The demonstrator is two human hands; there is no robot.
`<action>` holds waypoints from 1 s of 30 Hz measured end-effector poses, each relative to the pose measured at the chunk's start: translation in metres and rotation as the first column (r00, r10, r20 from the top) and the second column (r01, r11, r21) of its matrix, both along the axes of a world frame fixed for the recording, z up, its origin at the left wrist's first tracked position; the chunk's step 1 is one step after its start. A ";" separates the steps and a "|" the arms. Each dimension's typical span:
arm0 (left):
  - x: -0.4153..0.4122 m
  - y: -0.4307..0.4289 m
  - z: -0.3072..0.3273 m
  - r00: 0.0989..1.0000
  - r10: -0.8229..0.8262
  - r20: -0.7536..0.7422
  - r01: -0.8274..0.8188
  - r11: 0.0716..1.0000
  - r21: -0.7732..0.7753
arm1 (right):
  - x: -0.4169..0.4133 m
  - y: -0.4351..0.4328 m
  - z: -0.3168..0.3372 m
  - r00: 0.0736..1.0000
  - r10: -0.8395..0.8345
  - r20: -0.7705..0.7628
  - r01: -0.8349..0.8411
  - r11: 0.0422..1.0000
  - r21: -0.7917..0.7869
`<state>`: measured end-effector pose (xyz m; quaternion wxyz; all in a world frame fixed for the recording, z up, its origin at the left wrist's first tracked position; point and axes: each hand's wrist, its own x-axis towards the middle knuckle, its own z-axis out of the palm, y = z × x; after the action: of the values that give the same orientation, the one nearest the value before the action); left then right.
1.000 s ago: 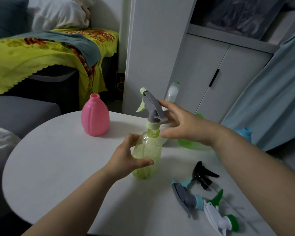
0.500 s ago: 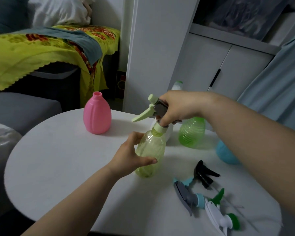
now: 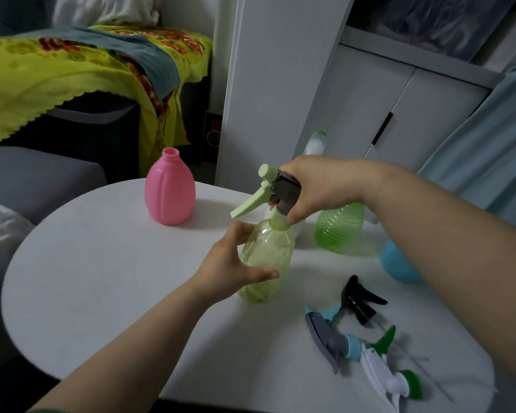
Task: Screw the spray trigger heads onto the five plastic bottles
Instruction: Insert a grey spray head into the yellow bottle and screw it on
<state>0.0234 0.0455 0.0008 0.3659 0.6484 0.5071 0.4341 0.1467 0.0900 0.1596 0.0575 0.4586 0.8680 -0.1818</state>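
Observation:
A pale yellow-green bottle [image 3: 268, 260] stands upright mid-table, and my left hand [image 3: 236, 263] grips its body. My right hand [image 3: 313, 186] wraps the grey and light-green trigger head [image 3: 268, 186] seated on the bottle's neck, lever pointing left. A pink bottle [image 3: 169, 192] stands open-necked at the back left. A ribbed green bottle [image 3: 338, 231], a blue bottle [image 3: 395, 263] and a white bottle [image 3: 315, 144] sit behind my right arm, partly hidden. Three loose trigger heads lie at the front right: black [image 3: 359, 299], grey-blue [image 3: 331, 338], white-green [image 3: 385, 377].
The round white table [image 3: 102, 278] drops off close on the left and front. A grey sofa [image 3: 36, 177] sits left, a bed with a yellow cover [image 3: 57, 73] behind it. White cabinet doors [image 3: 370, 108] and a blue cloth [image 3: 489, 150] stand beyond the table.
My right hand went from touching the trigger head's rear to wrapping over it. The head turned, its lever swinging left and downward. My left hand kept its hold on the bottle.

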 end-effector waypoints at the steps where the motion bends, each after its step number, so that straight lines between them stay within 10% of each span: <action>1: 0.000 0.000 0.000 1.000 -0.001 0.002 0.001 1.000 0.001 | -0.001 0.000 0.000 1.000 0.008 0.014 -0.008 1.000 0.010; 11: 0.007 -0.004 -0.003 0.998 0.055 -0.033 -0.054 0.998 0.007 | 0.004 -0.001 -0.020 0.989 -0.125 -0.077 0.130 0.990 0.056; 18: -0.014 0.009 0.019 0.975 -0.223 0.018 0.224 0.967 -0.120 | 0.005 -0.005 -0.016 0.986 -0.127 -0.108 0.129 0.992 0.008; 25: 0.023 -0.013 0.010 0.964 0.250 -0.088 -0.235 0.960 0.153 | 0.005 -0.013 -0.023 0.952 -0.251 -0.172 0.269 0.959 0.085; 30: 0.013 -0.005 0.016 0.990 0.065 -0.121 -0.062 0.998 0.029 | 0.005 -0.016 -0.021 0.947 -0.267 -0.178 0.286 0.954 0.091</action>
<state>0.0363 0.0410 0.0173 0.3118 0.6618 0.5436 0.4114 0.1520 0.0737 0.1382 -0.0669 0.5620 0.8057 -0.1746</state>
